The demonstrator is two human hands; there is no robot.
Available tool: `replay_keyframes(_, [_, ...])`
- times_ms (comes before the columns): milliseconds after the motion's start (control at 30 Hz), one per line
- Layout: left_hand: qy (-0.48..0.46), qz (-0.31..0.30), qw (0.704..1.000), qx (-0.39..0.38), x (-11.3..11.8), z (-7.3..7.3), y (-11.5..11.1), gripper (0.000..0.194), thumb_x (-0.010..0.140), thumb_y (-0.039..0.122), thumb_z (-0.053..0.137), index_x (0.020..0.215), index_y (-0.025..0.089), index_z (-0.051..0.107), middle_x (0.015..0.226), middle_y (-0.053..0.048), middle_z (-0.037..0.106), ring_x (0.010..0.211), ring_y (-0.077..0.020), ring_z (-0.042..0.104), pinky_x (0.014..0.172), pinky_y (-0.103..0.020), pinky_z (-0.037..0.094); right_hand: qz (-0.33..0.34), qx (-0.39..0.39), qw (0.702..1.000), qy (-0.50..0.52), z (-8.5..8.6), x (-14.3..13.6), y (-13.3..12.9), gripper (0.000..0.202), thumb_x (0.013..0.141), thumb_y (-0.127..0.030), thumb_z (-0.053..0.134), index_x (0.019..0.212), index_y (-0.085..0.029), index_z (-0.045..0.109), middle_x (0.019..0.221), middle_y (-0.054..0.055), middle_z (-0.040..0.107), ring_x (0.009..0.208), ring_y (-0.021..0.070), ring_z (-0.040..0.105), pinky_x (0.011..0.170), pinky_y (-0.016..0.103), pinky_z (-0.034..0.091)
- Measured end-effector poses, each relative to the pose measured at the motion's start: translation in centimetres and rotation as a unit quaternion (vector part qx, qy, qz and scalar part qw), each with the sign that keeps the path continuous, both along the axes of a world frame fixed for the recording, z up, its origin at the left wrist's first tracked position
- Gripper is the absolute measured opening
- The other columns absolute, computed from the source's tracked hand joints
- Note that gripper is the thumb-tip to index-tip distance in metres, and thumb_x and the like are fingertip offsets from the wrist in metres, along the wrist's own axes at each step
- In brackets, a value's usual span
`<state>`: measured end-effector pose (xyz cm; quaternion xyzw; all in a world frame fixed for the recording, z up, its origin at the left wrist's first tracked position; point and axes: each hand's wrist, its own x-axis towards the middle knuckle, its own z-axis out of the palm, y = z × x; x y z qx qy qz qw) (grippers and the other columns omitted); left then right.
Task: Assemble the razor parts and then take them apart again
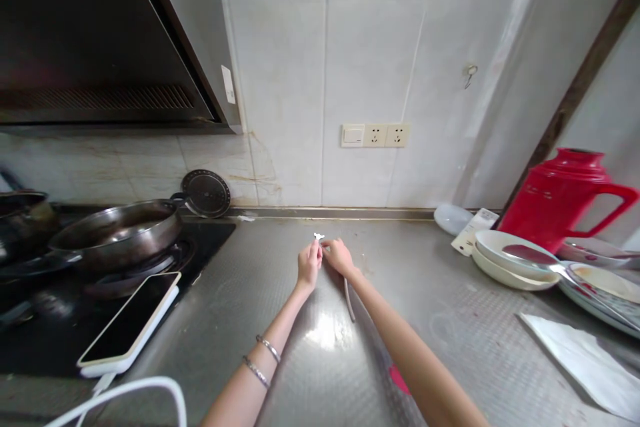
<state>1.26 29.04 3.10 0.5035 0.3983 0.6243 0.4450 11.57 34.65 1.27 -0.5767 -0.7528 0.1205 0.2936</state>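
Near the middle of the steel counter, my left hand (310, 264) is pinched around a small white branched piece (319, 236), which sticks up past the fingertips. Its exact kind is too small to make out. Right beside it, my right hand (339, 256) is closed on a thin greyish-brown tube or cord (349, 300). The tube's free end trails down toward me beside the right forearm. My fingertips almost meet, and the spot where the white piece and the tube come close is hidden by the fingers.
On the left, a steel pan (120, 233) stands on the black stove, with a phone (131, 323) and white cable (150, 383) nearer. On the right are a red thermos jug (555, 200), stacked bowls (515, 267), a plate (600, 307) and a white paper (580, 353).
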Motion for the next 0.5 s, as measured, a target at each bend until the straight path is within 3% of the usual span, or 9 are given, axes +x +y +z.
replay_keyframes(100, [-0.001, -0.003, 1.000, -0.001, 0.0, -0.1, 0.1, 0.047, 0.078, 0.058, 0.040, 0.053, 0.018, 0.038, 0.039, 0.008, 0.026, 0.033, -0.0040, 0.021, 0.037, -0.019, 0.016, -0.006, 0.024, 0.999, -0.022, 0.3, 0.4, -0.1, 0.030, 0.081, -0.029, 0.051, 0.104, -0.018, 0.066, 0.105, 0.008, 0.066, 0.106, 0.0206, 0.052, 0.087, 0.025, 0.037])
replay_keyframes(200, [-0.006, -0.008, 1.000, -0.005, 0.1, -0.1, 0.2, 0.046, 0.078, 0.058, 0.041, 0.054, 0.018, 0.039, 0.039, 0.008, 0.026, 0.034, -0.0041, 0.021, 0.037, -0.019, 0.017, -0.035, 0.029, 0.998, -0.036, 1.4, 1.5, -0.7, 0.029, 0.083, -0.031, 0.047, 0.102, -0.020, 0.066, 0.104, 0.007, 0.066, 0.102, 0.0189, 0.055, 0.082, 0.024, 0.039])
replay_keyframes(367, [0.002, -0.011, 1.000, -0.006, 0.2, -0.3, 0.1, 0.046, 0.078, 0.058, 0.041, 0.056, 0.018, 0.040, 0.040, 0.008, 0.027, 0.035, -0.0047, 0.022, 0.038, -0.019, 0.017, -0.075, -0.035, 0.991, -0.102, 3.6, 3.9, -3.3, 0.027, 0.082, -0.035, 0.045, 0.087, -0.022, 0.068, 0.085, 0.007, 0.069, 0.081, 0.0186, 0.062, 0.063, 0.023, 0.040])
replay_keyframes(500, [0.032, -0.012, 0.999, -0.005, 0.3, -0.7, 0.2, 0.045, 0.079, 0.058, 0.038, 0.059, 0.018, 0.043, 0.042, 0.008, 0.029, 0.036, -0.0056, 0.025, 0.039, -0.019, 0.019, -0.049, -0.077, 0.983, -0.162, 3.6, 4.9, -6.4, 0.023, 0.079, -0.030, 0.047, 0.077, -0.019, 0.068, 0.081, 0.009, 0.069, 0.077, 0.0191, 0.064, 0.060, 0.022, 0.039])
